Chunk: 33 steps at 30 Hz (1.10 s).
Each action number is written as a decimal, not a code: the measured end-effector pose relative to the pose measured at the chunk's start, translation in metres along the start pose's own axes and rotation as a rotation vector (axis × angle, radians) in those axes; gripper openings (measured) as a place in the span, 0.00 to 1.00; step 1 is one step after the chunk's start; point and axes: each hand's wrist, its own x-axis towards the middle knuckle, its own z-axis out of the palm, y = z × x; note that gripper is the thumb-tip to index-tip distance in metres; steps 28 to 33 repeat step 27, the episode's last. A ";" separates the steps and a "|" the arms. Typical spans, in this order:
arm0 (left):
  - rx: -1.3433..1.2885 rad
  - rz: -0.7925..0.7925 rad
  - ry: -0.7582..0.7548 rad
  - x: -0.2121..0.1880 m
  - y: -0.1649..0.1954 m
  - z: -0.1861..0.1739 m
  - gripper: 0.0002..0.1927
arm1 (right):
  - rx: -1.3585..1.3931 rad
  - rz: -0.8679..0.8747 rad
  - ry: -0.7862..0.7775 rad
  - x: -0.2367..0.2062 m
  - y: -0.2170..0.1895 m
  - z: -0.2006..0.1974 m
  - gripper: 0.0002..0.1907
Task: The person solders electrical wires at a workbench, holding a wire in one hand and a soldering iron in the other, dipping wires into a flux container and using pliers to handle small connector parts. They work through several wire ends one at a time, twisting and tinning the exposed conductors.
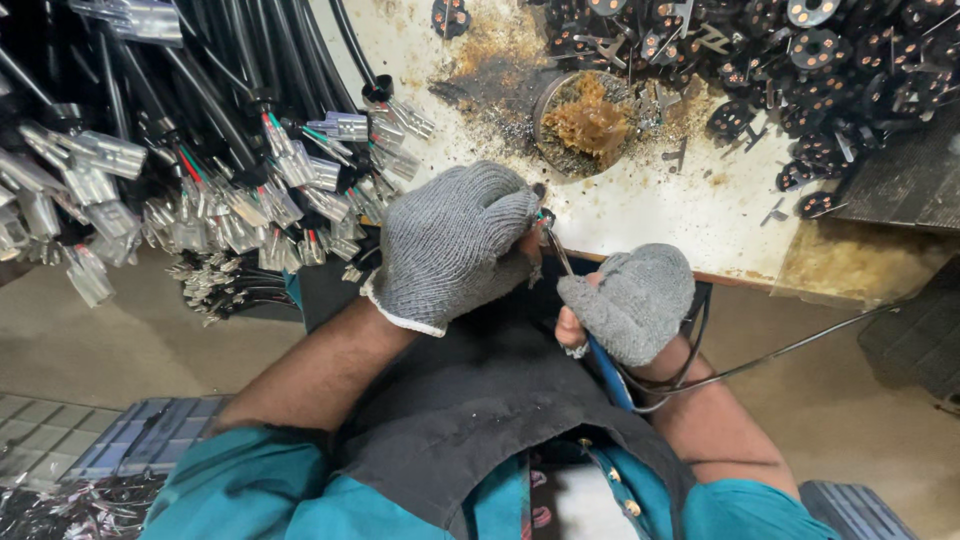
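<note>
My left hand point(455, 245), in a grey knit glove, is closed around the end of a black cable at the bench edge, with small coloured wire tips showing by its fingers. My right hand point(630, 300), also in a grey glove, grips a blue-handled soldering iron point(600, 365); the iron's thin metal tip point(556, 250) slants up to the wire tips at my left fingers. The iron's black cord point(790, 350) loops off to the right. A dark cloth covers my lap under both hands.
Bundled black cables with clear plastic connectors point(200, 190) hang at the left. A round tin of brown flux paste point(585, 120) sits on the stained white bench point(690, 210). Black round plastic parts point(800, 70) are heaped at the top right.
</note>
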 end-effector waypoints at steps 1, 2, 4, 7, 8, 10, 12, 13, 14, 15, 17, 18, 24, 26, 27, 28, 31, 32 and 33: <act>0.001 -0.007 -0.012 0.000 0.000 0.000 0.13 | -0.047 -0.127 0.096 0.001 -0.004 -0.003 0.07; 0.003 -0.012 -0.024 -0.001 0.000 0.000 0.13 | -0.094 -0.253 0.193 0.003 -0.011 -0.006 0.04; 0.001 -0.007 -0.030 0.000 -0.001 -0.001 0.14 | -0.192 -0.511 0.394 0.009 -0.026 -0.014 0.08; -0.003 0.007 -0.015 0.000 0.000 -0.002 0.13 | -0.175 -0.652 0.503 0.015 -0.047 -0.034 0.12; 0.003 0.010 -0.011 0.000 0.000 -0.001 0.12 | -0.142 -0.657 0.509 0.016 -0.053 -0.039 0.13; 0.005 0.010 -0.004 -0.001 0.001 -0.002 0.12 | 0.434 -0.090 0.513 0.003 -0.078 -0.036 0.18; -0.010 0.017 0.003 0.000 0.001 -0.002 0.12 | 0.650 0.136 0.538 -0.002 -0.093 -0.037 0.24; -0.012 0.027 0.004 0.001 0.001 -0.003 0.12 | 0.587 0.061 0.587 0.001 -0.095 -0.040 0.26; -0.013 0.034 0.005 0.002 0.001 -0.004 0.11 | 0.524 -0.014 0.631 0.005 -0.096 -0.042 0.29; -0.017 0.036 -0.001 0.001 0.002 -0.006 0.11 | 0.463 -0.082 0.670 0.006 -0.097 -0.044 0.31; -0.001 0.030 0.008 0.000 0.004 -0.005 0.10 | 0.341 -0.218 0.740 0.007 -0.094 -0.044 0.38; 0.009 0.031 0.015 0.002 0.003 -0.004 0.10 | 0.205 -0.282 0.737 0.009 -0.091 -0.045 0.34; 0.025 0.007 0.035 0.000 0.003 0.001 0.09 | 0.442 -0.195 0.441 0.004 -0.072 -0.044 0.12; -0.013 0.021 0.018 -0.002 0.002 -0.002 0.13 | 1.016 0.481 0.183 -0.004 -0.071 -0.042 0.12; -0.030 0.031 0.012 -0.001 0.001 -0.003 0.15 | 0.956 0.398 0.173 -0.002 -0.069 -0.043 0.13; -0.030 0.031 0.012 -0.001 0.001 -0.003 0.15 | 0.956 0.398 0.173 -0.002 -0.069 -0.043 0.13; -0.030 0.031 0.012 -0.001 0.001 -0.003 0.15 | 0.956 0.398 0.173 -0.002 -0.069 -0.043 0.13; -0.030 0.031 0.012 -0.001 0.001 -0.003 0.15 | 0.956 0.398 0.173 -0.002 -0.069 -0.043 0.13; -0.030 0.031 0.012 -0.001 0.001 -0.003 0.15 | 0.956 0.398 0.173 -0.002 -0.069 -0.043 0.13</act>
